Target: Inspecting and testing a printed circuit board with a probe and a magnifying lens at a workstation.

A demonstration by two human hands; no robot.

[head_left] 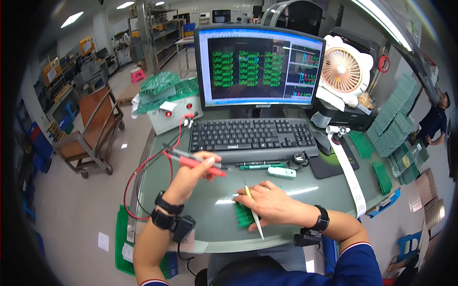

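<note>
My left hand (196, 168) is closed round a red test probe (194, 162) and a black test probe (183, 153), held above the left of the glass-topped table. Their tips point right, away from any board. My right hand (269, 202) lies palm down over a green circuit board (244, 215) near the table's front edge and covers much of it. Between its fingers is a slim yellow-and-white pen-like tool (256, 217), slanting across the board. Its exact kind cannot be made out.
Behind my hands stand a keyboard (250, 136) and a monitor (260, 66). Probe leads run to a grey box (174, 114) with red lights. Pens and a green-white marker (281, 172) lie ahead. At right are a mouse (322, 142), a paper strip (348, 176) and stacked boards (392, 117).
</note>
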